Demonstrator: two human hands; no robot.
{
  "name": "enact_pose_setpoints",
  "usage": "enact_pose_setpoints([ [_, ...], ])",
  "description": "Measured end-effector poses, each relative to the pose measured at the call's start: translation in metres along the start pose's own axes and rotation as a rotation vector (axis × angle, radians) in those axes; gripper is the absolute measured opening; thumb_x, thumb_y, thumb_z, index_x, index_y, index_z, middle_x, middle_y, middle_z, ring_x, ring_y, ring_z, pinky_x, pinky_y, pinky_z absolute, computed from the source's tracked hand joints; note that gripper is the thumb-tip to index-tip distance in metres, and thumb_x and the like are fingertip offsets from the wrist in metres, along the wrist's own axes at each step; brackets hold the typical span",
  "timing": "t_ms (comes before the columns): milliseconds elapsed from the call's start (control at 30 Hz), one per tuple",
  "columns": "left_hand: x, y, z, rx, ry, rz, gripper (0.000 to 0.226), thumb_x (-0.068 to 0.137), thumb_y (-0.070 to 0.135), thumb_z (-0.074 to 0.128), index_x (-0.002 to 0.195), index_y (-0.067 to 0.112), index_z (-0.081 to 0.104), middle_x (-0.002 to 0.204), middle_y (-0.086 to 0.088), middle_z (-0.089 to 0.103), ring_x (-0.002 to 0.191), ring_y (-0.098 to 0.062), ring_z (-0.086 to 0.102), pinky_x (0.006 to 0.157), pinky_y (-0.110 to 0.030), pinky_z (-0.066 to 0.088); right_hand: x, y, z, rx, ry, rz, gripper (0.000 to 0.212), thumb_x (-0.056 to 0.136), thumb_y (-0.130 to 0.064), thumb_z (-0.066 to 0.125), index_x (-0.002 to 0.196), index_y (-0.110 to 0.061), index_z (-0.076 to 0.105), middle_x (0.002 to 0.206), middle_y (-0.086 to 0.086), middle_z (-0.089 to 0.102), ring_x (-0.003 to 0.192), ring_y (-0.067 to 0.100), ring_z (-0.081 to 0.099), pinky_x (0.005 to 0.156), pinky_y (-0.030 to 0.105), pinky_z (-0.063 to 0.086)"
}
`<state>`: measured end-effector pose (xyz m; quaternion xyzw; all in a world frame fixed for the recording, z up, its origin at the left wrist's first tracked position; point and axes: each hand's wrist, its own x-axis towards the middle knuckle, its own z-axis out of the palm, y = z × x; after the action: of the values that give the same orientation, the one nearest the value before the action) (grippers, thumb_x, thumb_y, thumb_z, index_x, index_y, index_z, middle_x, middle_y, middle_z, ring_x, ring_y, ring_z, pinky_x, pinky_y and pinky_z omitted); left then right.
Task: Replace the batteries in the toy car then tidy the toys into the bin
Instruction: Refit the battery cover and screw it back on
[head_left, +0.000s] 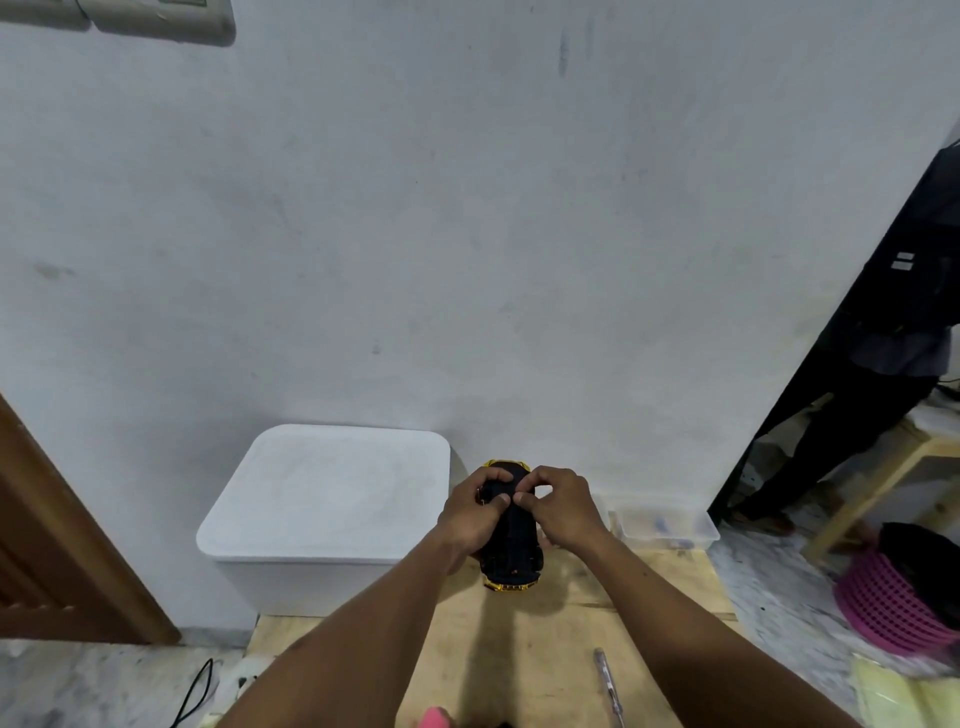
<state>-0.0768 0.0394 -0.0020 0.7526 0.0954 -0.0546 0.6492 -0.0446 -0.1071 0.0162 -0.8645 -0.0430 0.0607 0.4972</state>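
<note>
**Both hands on the upturned toy car**

Both forearms reach forward from the bottom of the view and meet over the far part of the wooden table (545, 665). Between them the toy car (511, 545) is held off the table, belly up. Its black underside faces the camera and its yellow body shows at the near and far ends.

The left hand (475, 514) grips the car from its left side. The fingers curl over the far end and the thumb lies across the underside. The right hand (563, 506) comes in from the other side with its fingers bent. Its thumb and forefinger are drawn together in a pinch on the underside, just beside the left thumb. Whatever sits between those fingertips is too small to make out.

Just left of the car, against the wall, stands the white bin (322, 519) with its lid on. To the right, at the foot of the wall, sits a clear plastic tub (665, 525). A screwdriver (608, 686) lies on the table beside the right forearm.

At the right edge stands another person in dark clothes (883, 395), near a pink basket (893, 608). Two short pale bars (903, 261) mark the dark shape above them. No lettering can be read there or on the car.
</note>
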Motion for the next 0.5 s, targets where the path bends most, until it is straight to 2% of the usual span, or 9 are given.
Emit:
enact_pose_setpoints([
  [67, 0.0, 0.0, -0.001, 0.016, 0.017, -0.004, 0.025, 0.088, 0.023, 0.059, 0.097, 0.046, 0.064, 0.111, 0.006, 0.067, 0.102, -0.022, 0.067, 0.083, -0.049, 0.061, 0.0, 0.002, 0.001, -0.006, 0.009, 0.004, 0.009, 0.084, -0.015, 0.073, 0.077, -0.02, 0.07, 0.099, 0.005, 0.064, 0.069, 0.02, 0.064, 0.042, 0.032, 0.054],
  [133, 0.0, 0.001, -0.002, -0.02, 0.022, -0.025, 0.026, 0.089, 0.02, 0.061, 0.096, 0.044, 0.065, 0.111, 0.004, 0.067, 0.1, -0.022, 0.068, 0.074, -0.045, 0.063, -0.001, 0.002, 0.0, 0.002, 0.008, 0.006, 0.008, 0.084, -0.016, 0.072, 0.077, -0.02, 0.07, 0.101, 0.004, 0.065, 0.078, 0.023, 0.068, 0.044, 0.037, 0.057],
  [200, -0.001, 0.003, -0.002, -0.047, 0.013, -0.05, 0.026, 0.091, 0.018, 0.06, 0.097, 0.042, 0.065, 0.111, 0.004, 0.066, 0.099, -0.022, 0.068, 0.068, -0.042, 0.063, -0.001, 0.001, -0.001, 0.026, -0.004, 0.013, 0.006, 0.086, -0.015, 0.071, 0.081, -0.017, 0.069, 0.103, 0.005, 0.065, 0.077, 0.023, 0.069, 0.04, 0.033, 0.054],
  [267, 0.0, 0.005, -0.001, -0.059, 0.001, -0.071, 0.024, 0.091, 0.02, 0.059, 0.097, 0.042, 0.065, 0.111, 0.005, 0.066, 0.097, -0.021, 0.068, 0.066, -0.04, 0.062, 0.0, 0.0, -0.002, 0.007, -0.004, 0.014, 0.004, 0.088, -0.014, 0.069, 0.084, -0.015, 0.069, 0.103, 0.005, 0.063, 0.067, 0.019, 0.066, 0.038, 0.025, 0.049],
  [300, 0.0, 0.006, 0.0, -0.072, -0.001, -0.082, 0.023, 0.093, 0.021, 0.057, 0.098, 0.041, 0.065, 0.11, 0.004, 0.067, 0.094, -0.02, 0.067, 0.066, -0.039, 0.061, 0.0, -0.001, -0.002, -0.024, 0.009, 0.001, 0.004, 0.087, -0.015, 0.069, 0.084, -0.016, 0.069, 0.104, 0.003, 0.063, 0.067, 0.018, 0.065, 0.041, 0.024, 0.048],
  [400, 0.0, 0.01, 0.002, -0.138, -0.006, -0.137, 0.031, 0.095, 0.013, 0.044, 0.104, 0.032, 0.066, 0.104, -0.001, 0.066, 0.082, -0.022, 0.06, 0.066, -0.035, 0.055, 0.002, 0.001, -0.002, -0.286, 0.064, -0.113, 0.01, 0.084, -0.023, 0.071, 0.082, -0.031, 0.066, 0.108, -0.015, 0.056, 0.08, 0.008, 0.059, 0.065, 0.022, 0.043],
  [500, 0.0, 0.011, 0.001, -0.156, -0.026, -0.159, 0.038, 0.094, 0.009, 0.037, 0.107, 0.03, 0.065, 0.106, -0.003, 0.065, 0.082, -0.025, 0.06, 0.062, -0.035, 0.055, 0.002, 0.004, -0.001, -0.373, 0.062, -0.155, 0.01, 0.083, -0.028, 0.071, 0.081, -0.035, 0.064, 0.104, -0.019, 0.058, 0.077, 0.005, 0.056, 0.065, 0.022, 0.039],
])
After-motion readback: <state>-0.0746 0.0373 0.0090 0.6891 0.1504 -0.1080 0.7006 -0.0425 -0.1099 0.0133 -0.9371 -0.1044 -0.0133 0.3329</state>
